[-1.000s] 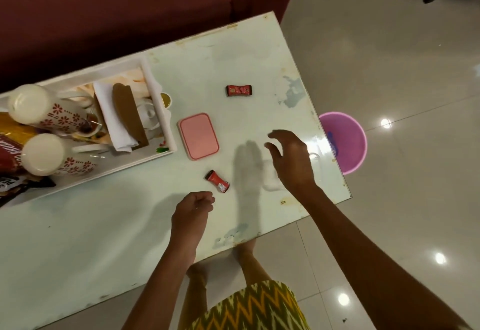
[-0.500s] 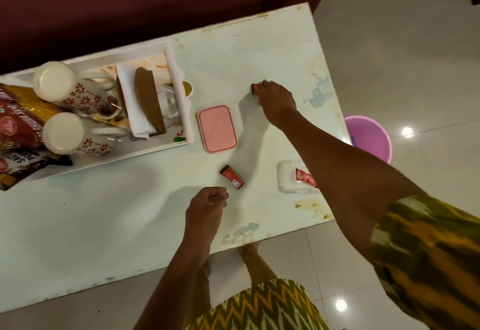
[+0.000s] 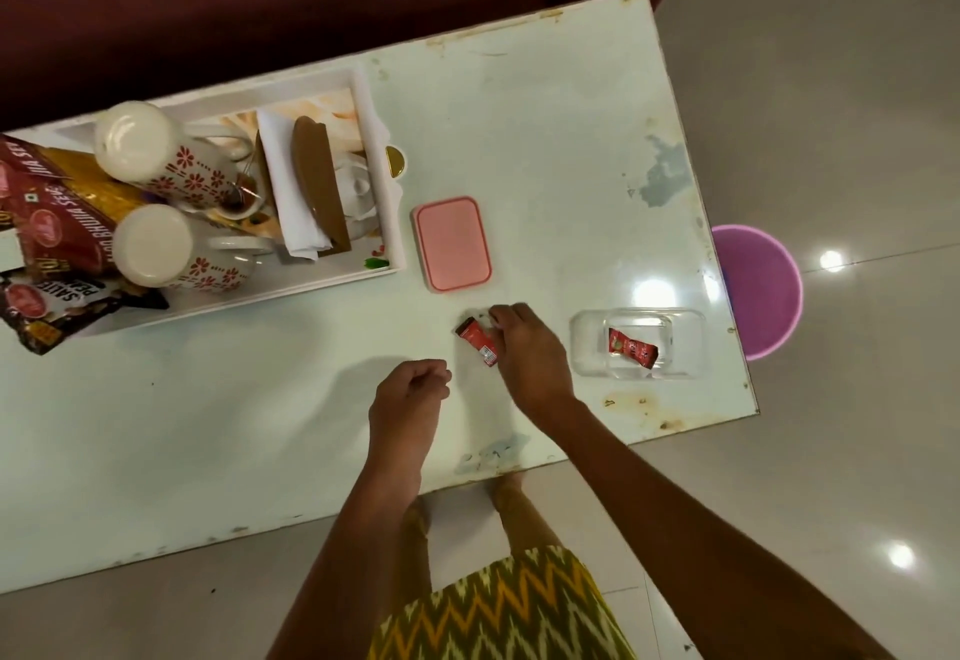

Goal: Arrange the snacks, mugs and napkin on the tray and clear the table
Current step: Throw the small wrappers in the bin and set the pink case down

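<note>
**Right hand on red sachet at frame centre**

While the left hand rests fisted on the table, the right hand grip pinches a red sachet lying on the table. Second sachet sits in clear container, centre right. Tray occupies upper left.

Two bare forearms enter from the bottom edge, no sleeves showing on either, no watch, rings or bangles visible. Left hand and right hand both ungloved. Below them a garment with zigzag chevron print in olive, yellow, orange and cream bands (skirt or shorts, cannot tell which). Two bare lower legs and bare feet show under the table edge.
</note>
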